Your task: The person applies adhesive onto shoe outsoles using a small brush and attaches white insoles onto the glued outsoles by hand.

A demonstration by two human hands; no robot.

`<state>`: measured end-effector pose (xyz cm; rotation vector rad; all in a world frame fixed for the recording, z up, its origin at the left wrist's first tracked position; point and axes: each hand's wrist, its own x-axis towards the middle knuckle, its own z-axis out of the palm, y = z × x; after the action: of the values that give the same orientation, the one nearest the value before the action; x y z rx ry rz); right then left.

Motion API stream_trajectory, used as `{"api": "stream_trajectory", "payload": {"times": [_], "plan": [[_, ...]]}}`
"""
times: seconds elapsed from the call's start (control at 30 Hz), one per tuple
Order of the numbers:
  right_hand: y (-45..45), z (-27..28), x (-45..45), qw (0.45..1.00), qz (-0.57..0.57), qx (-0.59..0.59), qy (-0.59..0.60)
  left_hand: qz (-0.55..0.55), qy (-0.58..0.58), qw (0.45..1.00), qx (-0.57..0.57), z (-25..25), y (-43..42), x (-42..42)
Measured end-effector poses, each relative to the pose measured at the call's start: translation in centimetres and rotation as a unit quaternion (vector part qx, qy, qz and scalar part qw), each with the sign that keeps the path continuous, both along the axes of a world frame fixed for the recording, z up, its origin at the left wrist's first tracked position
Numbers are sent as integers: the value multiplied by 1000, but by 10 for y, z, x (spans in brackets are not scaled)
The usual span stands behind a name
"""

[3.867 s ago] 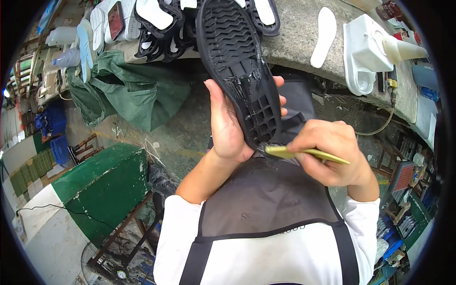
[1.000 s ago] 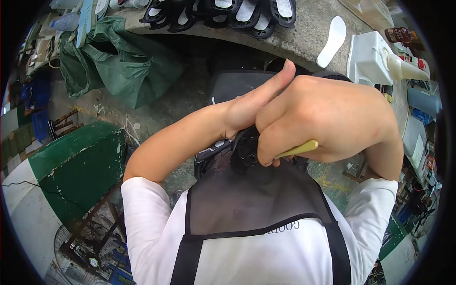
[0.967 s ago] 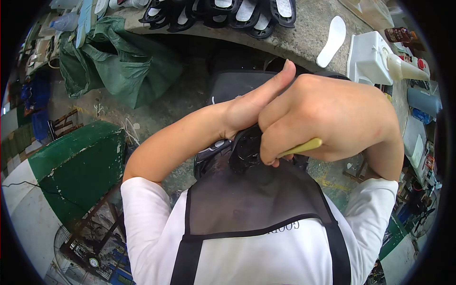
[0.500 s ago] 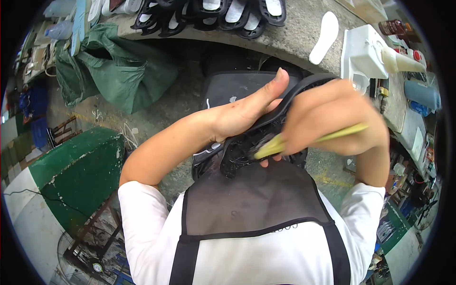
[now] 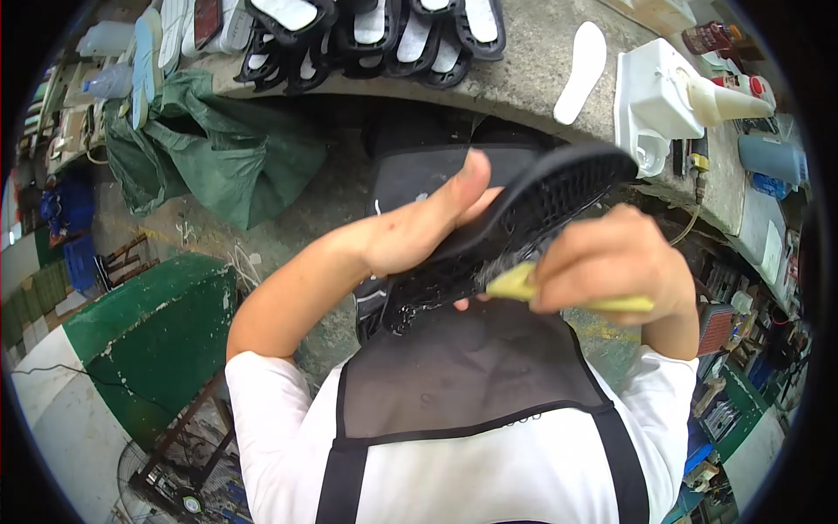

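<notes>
My left hand supports a black shoe sole from its far side, thumb raised and some fingertips showing beneath its lower edge. The sole is tilted above my lap, its gridded hollow inner side turned toward my right hand. Wet, shiny patches show at its lower end. In my right hand, slightly blurred, is a brush with a yellow handle. Its bristles meet the inner side of the sole near the middle.
On the concrete bench lie several black soles with white pads and a white insole. A white plastic container stands at the right. Green cloth hangs at the left, above a green-and-white board.
My right hand and the brush have moved down, uncovering more of the sole's upper end. The sole has turned so more of its gridded side shows.
</notes>
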<state>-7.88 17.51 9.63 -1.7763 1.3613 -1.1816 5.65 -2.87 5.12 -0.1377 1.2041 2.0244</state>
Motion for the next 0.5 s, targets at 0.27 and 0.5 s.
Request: {"api": "stream_trajectory", "payload": {"times": [0.27, 0.5], "plan": [[22, -2, -10, 996, -57, -41, -50, -12, 29, 999, -9, 2, -5, 8], [37, 2, -8, 968, -239, -75, 34, 60, 25, 998, 15, -12, -5, 20]]}}
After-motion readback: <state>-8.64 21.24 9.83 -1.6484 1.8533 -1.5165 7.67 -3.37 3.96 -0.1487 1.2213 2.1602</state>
